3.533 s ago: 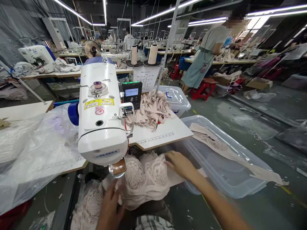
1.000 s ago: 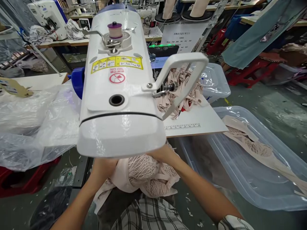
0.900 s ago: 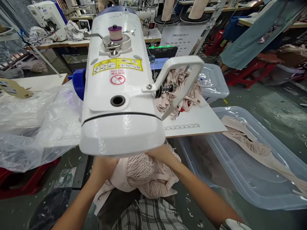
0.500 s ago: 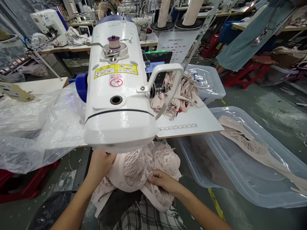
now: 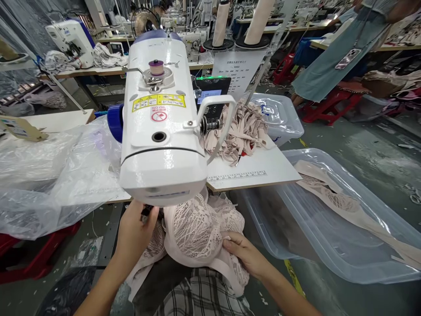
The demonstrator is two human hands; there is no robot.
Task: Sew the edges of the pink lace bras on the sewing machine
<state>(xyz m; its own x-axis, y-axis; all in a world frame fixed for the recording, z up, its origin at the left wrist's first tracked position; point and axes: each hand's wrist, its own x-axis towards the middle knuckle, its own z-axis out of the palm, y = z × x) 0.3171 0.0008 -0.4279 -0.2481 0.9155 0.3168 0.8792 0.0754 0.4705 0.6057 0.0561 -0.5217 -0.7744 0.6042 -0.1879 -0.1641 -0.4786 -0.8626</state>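
A beige lace bra (image 5: 194, 228) lies across the lap, its upper edge under the head of a white sewing machine (image 5: 162, 153). My right hand (image 5: 241, 250) pinches the bra at the right cup, thumb and fingers closed on the fabric. Just below the machine head, my left hand (image 5: 138, 224) is bent with thumb and fingers curled near a dark part at the bra's left side. Whether its fingertips hold fabric is hard to see. The needle area is hidden behind the machine head.
Beige strips (image 5: 243, 131) are piled on the white table (image 5: 256, 171), right of the machine. A clear plastic tub (image 5: 329, 245) with more beige pieces stands at the right. Plastic sheeting (image 5: 59, 162) covers the left side. Behind, a person's blue-green garment (image 5: 332, 57) shows.
My left hand has come away from the bra's edge, its thumb and fingers now visible. My right hand has shifted right with the fabric, and the lace cup is turned more toward the camera.
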